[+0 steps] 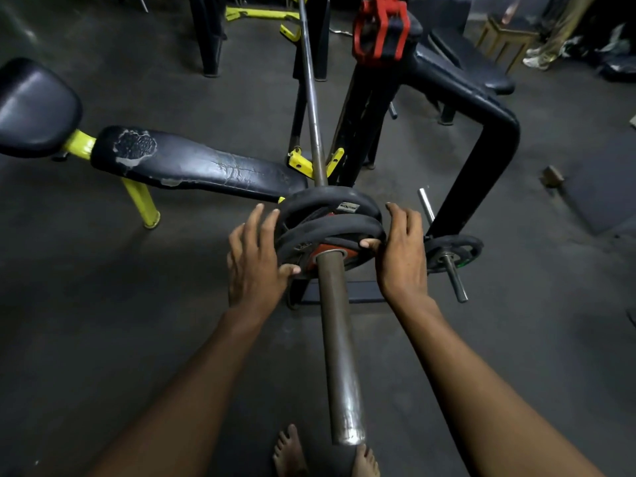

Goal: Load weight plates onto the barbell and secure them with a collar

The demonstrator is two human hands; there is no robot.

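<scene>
1. Two weight plates (330,218) sit on the barbell sleeve (339,342): a far one pushed toward the shaft and a near one (330,235) a little short of it, with a gap between them showing red at the hub.
2. My left hand (254,263) cups the near plate's rim at 9 o'clock, fingers spread wide along the edge, thumb hooked over the front face. My right hand (401,256) mirrors it at 3 o'clock, thumb pressed on the face near the hub. Both hold that plate; neither is closed around anything else.
3. What matters for the coming move is the sleeve's long axis, which runs from my feet at 6 o'clock straight up to 12. The plate has to slide along that line, away from me. Both hands are equally near, so I judge an even push will keep the plate from cocking on the sleeve.
4. One red collar (380,32) hangs on the black rack (481,108) at 12 o'clock, well beyond the plates and out of reach from here. It goes on last.
5. One spare plate (452,253) rests on a storage peg at 3 o'clock, just beside my right hand. One padded bench (192,163) lies off at 10 o'clock.
</scene>
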